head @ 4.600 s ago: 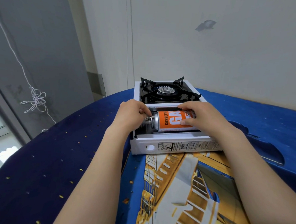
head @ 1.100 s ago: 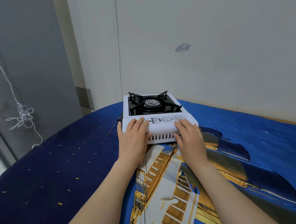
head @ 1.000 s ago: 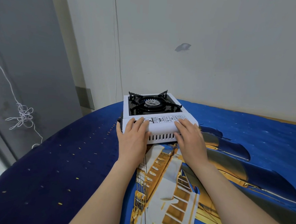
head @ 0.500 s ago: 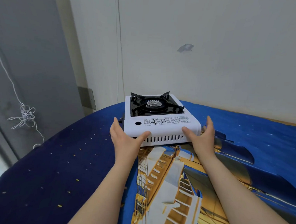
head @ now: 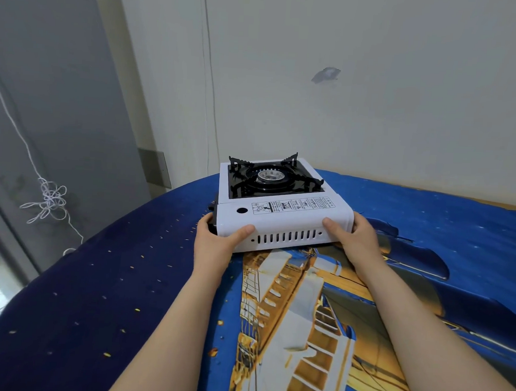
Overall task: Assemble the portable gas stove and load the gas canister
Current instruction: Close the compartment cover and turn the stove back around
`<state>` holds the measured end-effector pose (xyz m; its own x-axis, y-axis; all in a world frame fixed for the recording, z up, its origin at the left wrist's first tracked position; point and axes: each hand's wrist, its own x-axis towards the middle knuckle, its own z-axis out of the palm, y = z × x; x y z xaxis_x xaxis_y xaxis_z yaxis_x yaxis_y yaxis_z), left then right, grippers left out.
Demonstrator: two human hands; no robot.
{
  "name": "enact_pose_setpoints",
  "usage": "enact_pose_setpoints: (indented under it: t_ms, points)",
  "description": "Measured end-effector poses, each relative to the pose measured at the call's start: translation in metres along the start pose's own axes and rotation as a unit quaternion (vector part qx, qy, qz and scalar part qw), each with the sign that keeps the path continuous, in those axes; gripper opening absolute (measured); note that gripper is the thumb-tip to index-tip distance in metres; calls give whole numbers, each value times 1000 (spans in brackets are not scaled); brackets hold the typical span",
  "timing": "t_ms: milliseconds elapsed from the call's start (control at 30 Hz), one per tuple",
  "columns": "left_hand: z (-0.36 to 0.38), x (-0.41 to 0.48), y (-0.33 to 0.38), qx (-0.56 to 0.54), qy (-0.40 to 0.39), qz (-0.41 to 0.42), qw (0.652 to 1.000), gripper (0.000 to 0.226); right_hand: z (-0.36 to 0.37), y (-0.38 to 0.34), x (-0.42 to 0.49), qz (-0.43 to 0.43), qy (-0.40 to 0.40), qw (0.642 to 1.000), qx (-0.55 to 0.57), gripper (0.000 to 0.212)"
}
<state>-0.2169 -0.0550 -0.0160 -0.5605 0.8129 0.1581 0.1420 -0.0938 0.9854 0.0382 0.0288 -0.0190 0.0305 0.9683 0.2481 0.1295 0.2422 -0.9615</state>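
Note:
The white portable gas stove (head: 282,219) sits on the blue printed cloth, its black pan support and burner (head: 271,178) on the far half. The canister compartment lid is down, so the orange gas canister is hidden inside. My left hand (head: 217,239) grips the stove's near left corner, thumb on the vented side. My right hand (head: 356,238) grips the near right corner, thumb on the lid's edge. The stove's near edge looks slightly raised off the cloth.
The blue cloth (head: 458,235) with a yellow and white ship print covers the surface, which curves away at the left. A white wall (head: 374,111) stands close behind the stove. A grey door with a knotted white cord (head: 48,202) is at the left.
The canister compartment was open with the orange can showing; its lid is now shut. My hands moved from pressing on the lid to gripping the stove's two near corners.

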Motion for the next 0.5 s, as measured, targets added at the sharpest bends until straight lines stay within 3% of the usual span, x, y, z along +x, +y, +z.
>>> enact_pose_setpoints:
  t_ms: [500]
  points:
    - [-1,2,-3,11,14,9,1000,95,3,3,-2,-22,31,998,-48,50]
